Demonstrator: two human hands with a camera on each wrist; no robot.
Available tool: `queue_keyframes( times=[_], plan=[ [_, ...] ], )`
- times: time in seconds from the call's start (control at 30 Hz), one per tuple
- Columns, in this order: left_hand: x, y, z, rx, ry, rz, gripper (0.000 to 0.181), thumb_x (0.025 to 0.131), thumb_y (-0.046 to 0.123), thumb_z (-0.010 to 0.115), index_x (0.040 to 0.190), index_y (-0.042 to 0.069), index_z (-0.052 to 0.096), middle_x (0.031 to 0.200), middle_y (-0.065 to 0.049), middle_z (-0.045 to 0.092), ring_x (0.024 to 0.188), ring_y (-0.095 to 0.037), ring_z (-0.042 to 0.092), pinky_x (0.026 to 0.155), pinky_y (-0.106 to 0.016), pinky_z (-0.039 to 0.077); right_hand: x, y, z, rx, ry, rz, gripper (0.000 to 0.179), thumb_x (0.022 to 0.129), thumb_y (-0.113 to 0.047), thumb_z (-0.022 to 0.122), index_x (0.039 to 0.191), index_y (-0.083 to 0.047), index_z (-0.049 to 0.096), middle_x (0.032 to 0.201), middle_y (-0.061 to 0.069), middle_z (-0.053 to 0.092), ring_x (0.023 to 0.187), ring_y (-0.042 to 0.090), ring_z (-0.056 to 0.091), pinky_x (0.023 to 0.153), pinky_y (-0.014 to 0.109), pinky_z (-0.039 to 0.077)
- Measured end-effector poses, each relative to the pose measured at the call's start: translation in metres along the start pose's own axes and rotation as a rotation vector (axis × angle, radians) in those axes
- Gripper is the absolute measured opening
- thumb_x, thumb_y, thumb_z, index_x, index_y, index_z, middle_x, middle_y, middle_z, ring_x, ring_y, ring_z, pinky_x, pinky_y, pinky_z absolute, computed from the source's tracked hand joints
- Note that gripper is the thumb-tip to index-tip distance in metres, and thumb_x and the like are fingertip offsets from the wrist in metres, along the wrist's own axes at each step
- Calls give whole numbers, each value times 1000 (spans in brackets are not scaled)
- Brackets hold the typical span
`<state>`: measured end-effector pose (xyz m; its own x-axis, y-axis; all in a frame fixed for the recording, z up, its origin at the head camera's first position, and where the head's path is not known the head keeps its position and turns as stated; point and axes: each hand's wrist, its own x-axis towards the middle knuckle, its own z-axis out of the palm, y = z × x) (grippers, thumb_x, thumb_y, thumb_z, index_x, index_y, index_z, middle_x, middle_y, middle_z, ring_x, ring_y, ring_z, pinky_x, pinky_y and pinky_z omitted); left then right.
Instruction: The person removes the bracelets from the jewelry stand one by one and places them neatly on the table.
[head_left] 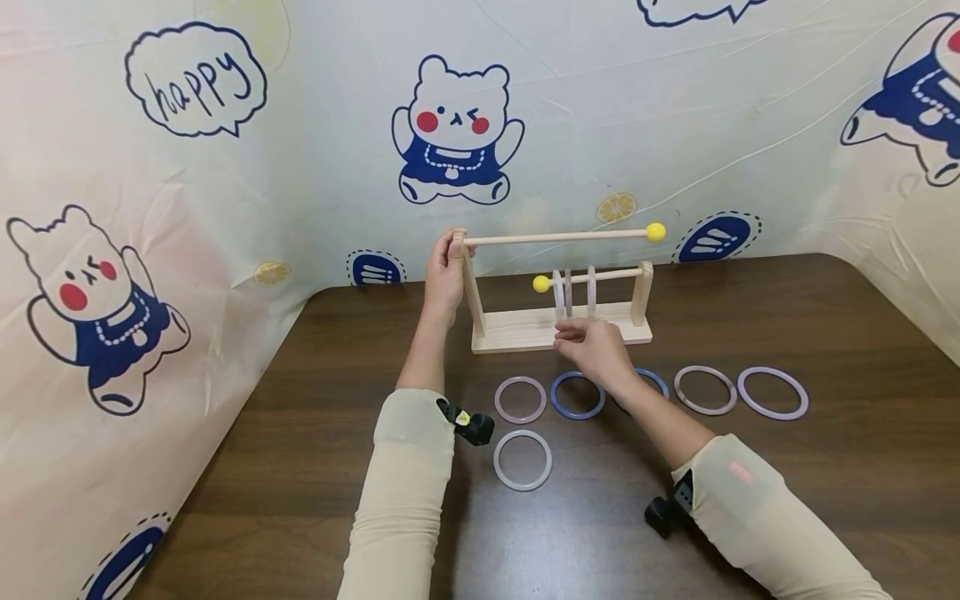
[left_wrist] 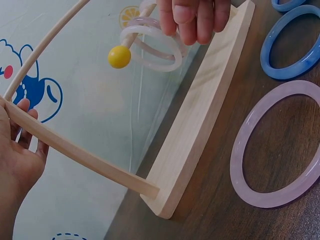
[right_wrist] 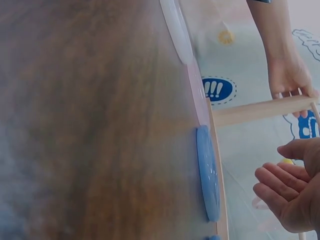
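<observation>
One wooden stand (head_left: 517,331) on brown table (head_left: 300,500), left hand (head_left: 444,282) gripping its left upright near the top, right hand (head_left: 596,346) before its base, fingers relaxed, thumb parted, three pale rings (head_left: 568,293) on its lower rod (head_left: 618,274), six loose rings (head_left: 497,460) before it, two blue.

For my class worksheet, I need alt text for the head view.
A person's left hand holds the tall post of a wooden stand while the right hand is close to three rings on its lower rod. More rings lie on the brown table; the backdrop behind shows cartoon bears.
</observation>
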<state>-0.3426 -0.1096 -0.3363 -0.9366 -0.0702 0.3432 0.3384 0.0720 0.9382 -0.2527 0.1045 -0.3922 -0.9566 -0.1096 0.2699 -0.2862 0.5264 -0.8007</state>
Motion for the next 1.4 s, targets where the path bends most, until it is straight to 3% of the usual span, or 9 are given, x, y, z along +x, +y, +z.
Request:
queue_keyframes(
  times=[0.2,0.37,0.6,0.87,1.2,1.4],
  plan=[
    [0,-1,-1,-8,0,28,44,97,31,40,129,2,47,102,-17,56,101,-22,52,90,-33,36,7,3,-1,7,67,14,24,83,-6,66,104,5,67,89,15,69,82,27,66,70,38,50],
    [-1,0,-1,-5,11,21,41,97,30,40,128,4,48,99,-10,58,98,-18,52,89,-33,37,10,7,-1,17,64,56,26,84,-9,65,106,4,66,92,15,69,85,27,66,70,37,50],
    [-1,-1,-1,-14,12,39,41,97,28,40,128,1,48,99,-10,58,99,-19,54,90,-33,37,14,8,-1,0,87,81,27,84,-10,64,107,3,66,93,15,69,86,27,65,71,37,49],
    [0,-2,0,-23,13,54,43,96,28,41,126,0,49,95,-8,58,95,-17,54,87,-31,38,21,9,1,45,189,108,25,85,-11,63,105,3,67,94,15,68,90,27,65,74,37,49],
    [0,-2,1,-9,7,50,41,97,28,40,127,2,49,101,-14,58,99,-20,54,89,-33,38,28,4,4,-69,270,87,21,84,-17,67,96,-1,72,85,10,70,82,26,65,69,39,45],
    [0,-3,1,-17,8,65,43,97,28,40,127,-1,48,95,-7,58,93,-15,53,86,-31,37,30,4,6,-97,322,78,16,83,-14,68,93,-3,73,82,9,70,79,26,65,70,40,46]
  ],
)
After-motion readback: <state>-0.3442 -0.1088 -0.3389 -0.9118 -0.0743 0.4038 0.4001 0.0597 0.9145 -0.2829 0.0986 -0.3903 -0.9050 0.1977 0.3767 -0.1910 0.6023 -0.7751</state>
